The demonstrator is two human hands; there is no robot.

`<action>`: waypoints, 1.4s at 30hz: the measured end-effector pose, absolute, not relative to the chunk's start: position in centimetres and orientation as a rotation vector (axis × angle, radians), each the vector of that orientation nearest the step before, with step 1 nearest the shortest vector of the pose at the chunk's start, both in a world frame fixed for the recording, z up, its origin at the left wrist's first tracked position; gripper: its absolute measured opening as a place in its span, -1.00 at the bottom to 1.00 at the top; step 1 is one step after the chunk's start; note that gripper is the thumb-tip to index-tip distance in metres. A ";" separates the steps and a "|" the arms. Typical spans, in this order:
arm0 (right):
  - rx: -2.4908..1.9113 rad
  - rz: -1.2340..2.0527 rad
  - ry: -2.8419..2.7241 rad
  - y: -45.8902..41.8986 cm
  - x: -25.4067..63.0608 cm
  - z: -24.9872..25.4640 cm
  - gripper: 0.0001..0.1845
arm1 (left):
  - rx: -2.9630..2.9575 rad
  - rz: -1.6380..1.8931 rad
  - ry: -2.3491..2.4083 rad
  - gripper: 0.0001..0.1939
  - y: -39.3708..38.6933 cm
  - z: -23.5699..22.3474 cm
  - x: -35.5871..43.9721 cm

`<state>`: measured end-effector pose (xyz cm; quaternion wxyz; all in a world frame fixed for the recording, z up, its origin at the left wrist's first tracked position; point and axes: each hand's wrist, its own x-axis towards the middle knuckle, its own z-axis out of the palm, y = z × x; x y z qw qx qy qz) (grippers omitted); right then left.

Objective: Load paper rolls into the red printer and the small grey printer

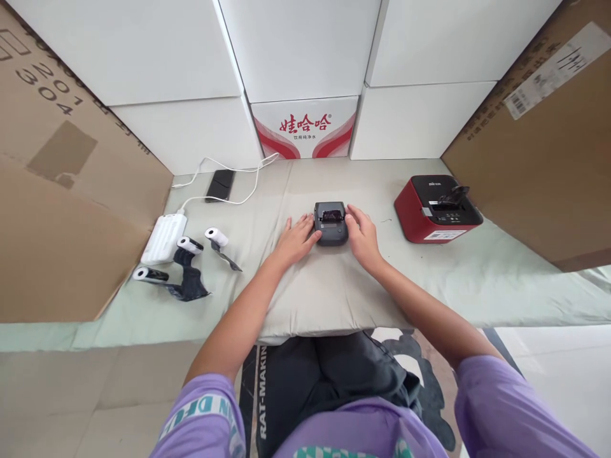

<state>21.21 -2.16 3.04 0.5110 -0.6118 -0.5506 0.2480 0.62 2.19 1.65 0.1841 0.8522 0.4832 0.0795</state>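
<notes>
A small dark grey portable printer [331, 235] sits on the cloth-covered table in front of me, with crinkled shiny black film [333, 215] at its top slot. My left hand [296, 242] lies flat at its left side, fingers spread on the cloth, thumb against the printer's edge. Curved along the opposite side, my right hand [363, 238] grips the printer's right edge with thumb and fingers. Further left lie three small paper rolls, one roll [217, 236] nearest me, another roll [189, 245] and a third roll [151, 275], with black wrapping trailing from them.
To the right stands a red and black desktop printer [438, 210]. A white power bank [165, 238] with a white cable [214, 198] and a black phone [220, 185] are at the left. Cardboard boxes [62, 210] flank the table; white boxes [305, 127] are stacked behind.
</notes>
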 end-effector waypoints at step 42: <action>-1.024 0.710 -2.057 4.8 7.7 11.3 -0.79 | 2.391 0.380 1.273 -0.34 2.3 1.1 -0.2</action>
